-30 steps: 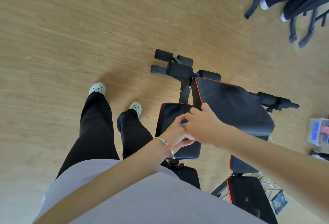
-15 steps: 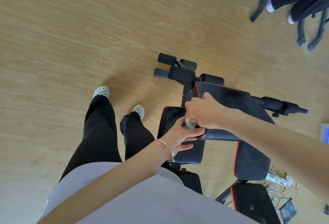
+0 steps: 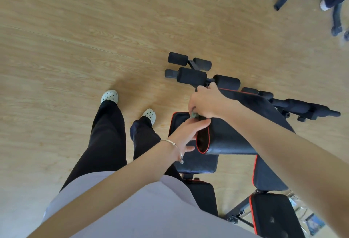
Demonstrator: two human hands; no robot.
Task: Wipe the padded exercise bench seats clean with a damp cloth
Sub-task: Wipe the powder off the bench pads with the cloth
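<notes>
A black padded bench with red piping stands on the floor to my right. Its raised backrest pad (image 3: 236, 139) tilts above the flat seat pad (image 3: 198, 160). My right hand (image 3: 205, 103) is at the backrest's near-left corner, fingers curled round a small grey-green cloth (image 3: 194, 114), most of it hidden in the fist. Just below, my left hand (image 3: 187, 133), a bracelet on its wrist, reaches in with straight fingers that touch the end of the backrest pad under the cloth.
Foam leg rollers (image 3: 190, 77) stick out at the bench's far end, a handle bar (image 3: 309, 108) to the right. More black pads (image 3: 273, 217) lie lower right. A wheeled chair base (image 3: 337, 16) and someone's feet are top right. My white clogs (image 3: 109, 96) stand left.
My right hand has drawn back from the backrest's middle to its left corner, and the cloth now shows under it. My left hand has followed to the pad's end.
</notes>
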